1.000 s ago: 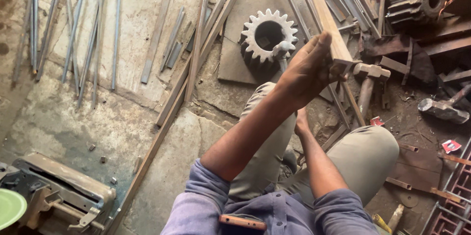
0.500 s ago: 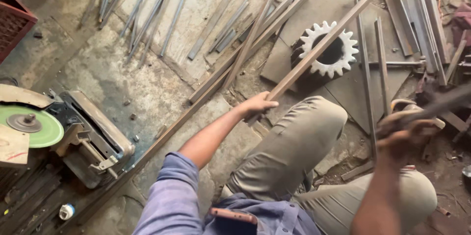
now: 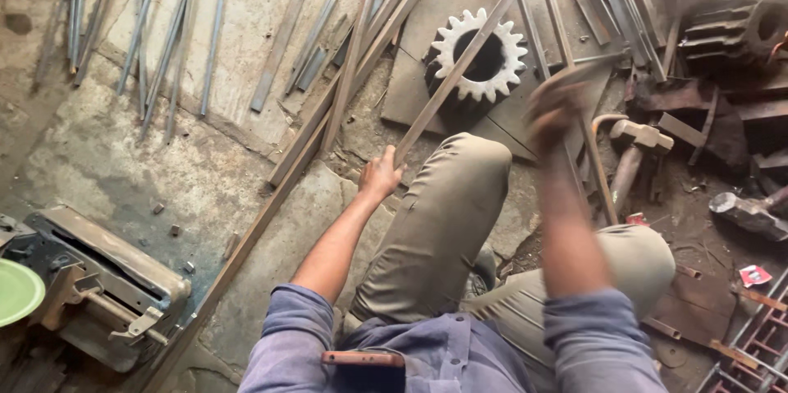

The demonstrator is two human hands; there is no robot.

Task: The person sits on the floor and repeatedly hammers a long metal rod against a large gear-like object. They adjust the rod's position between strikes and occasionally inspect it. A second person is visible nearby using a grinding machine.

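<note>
Rusty long flat steel bar [image 3: 460, 65] is clamped in our left hand [image 3: 379, 175], blurry right hand [image 3: 554, 106] grips something unclear; a wild swing could smash fingers.

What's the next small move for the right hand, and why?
Probably bring the right hand down toward the long flat bar. The left hand grips the bar's near end, and the bar lies across the toothed gear. The right hand is raised and blurred, holding a tool I cannot make out.
</note>
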